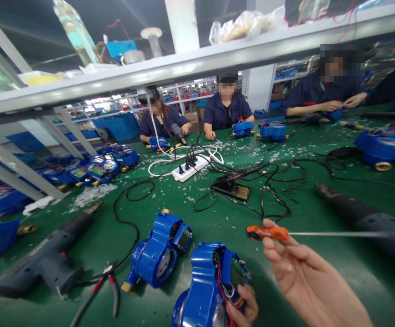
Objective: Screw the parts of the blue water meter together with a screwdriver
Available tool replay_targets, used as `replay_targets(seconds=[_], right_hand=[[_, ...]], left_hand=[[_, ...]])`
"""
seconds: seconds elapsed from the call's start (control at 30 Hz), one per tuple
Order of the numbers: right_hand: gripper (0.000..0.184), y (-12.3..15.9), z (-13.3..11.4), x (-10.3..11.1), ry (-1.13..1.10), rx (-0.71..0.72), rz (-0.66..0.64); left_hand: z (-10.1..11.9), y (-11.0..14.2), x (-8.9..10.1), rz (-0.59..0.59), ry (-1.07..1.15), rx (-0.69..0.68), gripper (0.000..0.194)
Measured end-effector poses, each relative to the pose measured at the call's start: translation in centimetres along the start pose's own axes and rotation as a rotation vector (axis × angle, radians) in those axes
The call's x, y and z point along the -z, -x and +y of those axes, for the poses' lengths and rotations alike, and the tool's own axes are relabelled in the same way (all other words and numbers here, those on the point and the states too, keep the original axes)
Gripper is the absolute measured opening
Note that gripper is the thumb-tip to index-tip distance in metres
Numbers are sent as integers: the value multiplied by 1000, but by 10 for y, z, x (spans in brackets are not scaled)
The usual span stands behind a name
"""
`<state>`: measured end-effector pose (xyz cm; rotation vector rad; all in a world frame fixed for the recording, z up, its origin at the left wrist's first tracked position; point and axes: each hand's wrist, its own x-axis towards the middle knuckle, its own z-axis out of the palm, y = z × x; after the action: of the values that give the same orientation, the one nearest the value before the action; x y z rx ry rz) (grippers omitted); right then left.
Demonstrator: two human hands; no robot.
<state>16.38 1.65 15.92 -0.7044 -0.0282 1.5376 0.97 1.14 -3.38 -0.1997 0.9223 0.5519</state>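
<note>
The left hand (244,308) is gripping an opened blue meter (208,290) at the near edge of the green surface (320,213), fingers closed on it. The right hand (306,277) is pinching an orange-handled screwdriver (268,233) just beyond. Another blue meter (159,254) is lying further left.

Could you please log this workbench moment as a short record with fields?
left hand: grips the open blue meter, wires exposed
right hand: holds the orange-handled screwdriver, shaft pointing right
beside it: second blue meter; pliers; heat gun
table middle: white power strip with black cables
far side: three seated people in dark blue
surface: green table
</note>
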Motion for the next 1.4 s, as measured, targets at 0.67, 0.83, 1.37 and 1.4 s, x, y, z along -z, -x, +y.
replay_targets(seconds=[0.67,0.83,1.37,1.4], right_hand=[[11,-10,33,6,1172,1056,-82],[12,-9,26,6,951,1313,41],[12,-20,28,4,856,1215,73],[13,-21,28,4,957,1123,-10]], left_hand=[[-7,22,-19,291,-272,-226,12],[-10,26,-22,292,-303,-219,13],[-17,36,-26,177,-306,-301,25],[-18,36,-27,210,-287,-333,25]])
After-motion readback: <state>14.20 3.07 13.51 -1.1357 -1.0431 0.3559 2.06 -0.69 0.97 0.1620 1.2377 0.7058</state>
